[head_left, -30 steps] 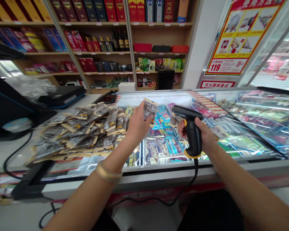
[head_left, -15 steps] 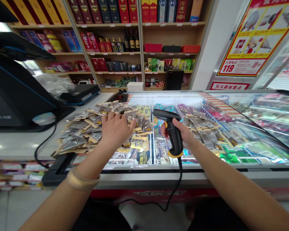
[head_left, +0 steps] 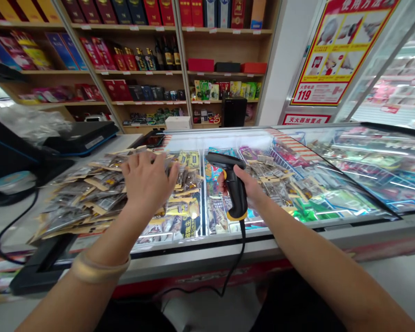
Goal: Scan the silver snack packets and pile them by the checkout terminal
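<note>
My left hand (head_left: 147, 180) rests palm down with fingers spread on a big heap of small clear-and-tan snack packets (head_left: 90, 193) piled on the freezer's glass lid (head_left: 228, 230). My right hand (head_left: 249, 186) grips the handle of a black barcode scanner with yellow trim (head_left: 233, 184), its head pointing left toward the heap; its cable (head_left: 237, 263) hangs down over the freezer's front edge. A smaller spread of the same packets (head_left: 273, 177) lies on the glass to the right of the scanner.
A black checkout terminal (head_left: 7, 157) and a black device (head_left: 81, 136) stand at the left on the white counter (head_left: 7, 221). Shelves of boxed goods and bottles (head_left: 141, 60) fill the back wall. A red fire-safety poster (head_left: 335, 50) hangs at right.
One second ago my left hand held a packet up by the scanner; it has since come down onto the heap and shifted slightly left. The scanner has lowered a little.
</note>
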Available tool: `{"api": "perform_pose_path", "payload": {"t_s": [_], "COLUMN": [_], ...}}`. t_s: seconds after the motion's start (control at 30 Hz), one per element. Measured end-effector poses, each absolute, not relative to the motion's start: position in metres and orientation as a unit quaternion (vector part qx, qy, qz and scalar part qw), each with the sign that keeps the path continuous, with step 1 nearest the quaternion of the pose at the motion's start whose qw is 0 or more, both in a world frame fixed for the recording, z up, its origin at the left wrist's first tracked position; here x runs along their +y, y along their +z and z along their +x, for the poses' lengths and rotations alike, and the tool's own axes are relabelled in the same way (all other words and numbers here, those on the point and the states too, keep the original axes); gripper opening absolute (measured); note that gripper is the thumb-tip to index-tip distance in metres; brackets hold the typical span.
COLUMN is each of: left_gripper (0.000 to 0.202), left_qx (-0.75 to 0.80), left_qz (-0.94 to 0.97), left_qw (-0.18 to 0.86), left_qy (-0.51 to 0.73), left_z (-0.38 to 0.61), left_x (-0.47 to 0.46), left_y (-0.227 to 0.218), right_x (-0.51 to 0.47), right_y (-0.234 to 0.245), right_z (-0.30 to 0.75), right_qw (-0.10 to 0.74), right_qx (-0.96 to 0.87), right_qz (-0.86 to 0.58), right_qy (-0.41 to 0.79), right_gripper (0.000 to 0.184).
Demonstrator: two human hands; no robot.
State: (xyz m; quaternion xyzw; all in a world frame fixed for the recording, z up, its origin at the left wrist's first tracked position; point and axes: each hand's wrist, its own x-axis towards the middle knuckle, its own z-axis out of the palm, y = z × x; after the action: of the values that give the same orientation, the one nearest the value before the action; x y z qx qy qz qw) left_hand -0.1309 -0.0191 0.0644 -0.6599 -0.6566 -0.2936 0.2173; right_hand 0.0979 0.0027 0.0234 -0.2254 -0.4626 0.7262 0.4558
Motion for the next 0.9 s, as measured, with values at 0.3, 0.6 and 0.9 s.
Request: {"api": "perform_pose_path", "payload": {"t_s": [0.3,0.6,0.9], "left_gripper": [0.035,0.051,0.023], "left_qx": [-0.576,-0.666,-0.605], "left_qz": [-0.750,-0.723,-0.643], "left_qw": [-0.058,-0.077,-0.242], "left_qy": [-0.320,-0.168,-0.402], "left_z": [-0.029,0.043,0.016], "left_x": [0.028,0.068,0.074], "left_y": [0.051,0.009,0.005], "right_x": [0.012,0.005,0.000], "right_y": [0.043,0.019,0.020], "right_z": [0.192,0.225,0.219], "right_qw": [0.565,0.567,0.529], "right_qx": [-0.455,-0.418,-0.427], "right_qz": [-0.254,-0.290,-0.305], "right_qy": [0.640,0.647,0.667], "right_gripper": [0.044,0.045,0.044]}}
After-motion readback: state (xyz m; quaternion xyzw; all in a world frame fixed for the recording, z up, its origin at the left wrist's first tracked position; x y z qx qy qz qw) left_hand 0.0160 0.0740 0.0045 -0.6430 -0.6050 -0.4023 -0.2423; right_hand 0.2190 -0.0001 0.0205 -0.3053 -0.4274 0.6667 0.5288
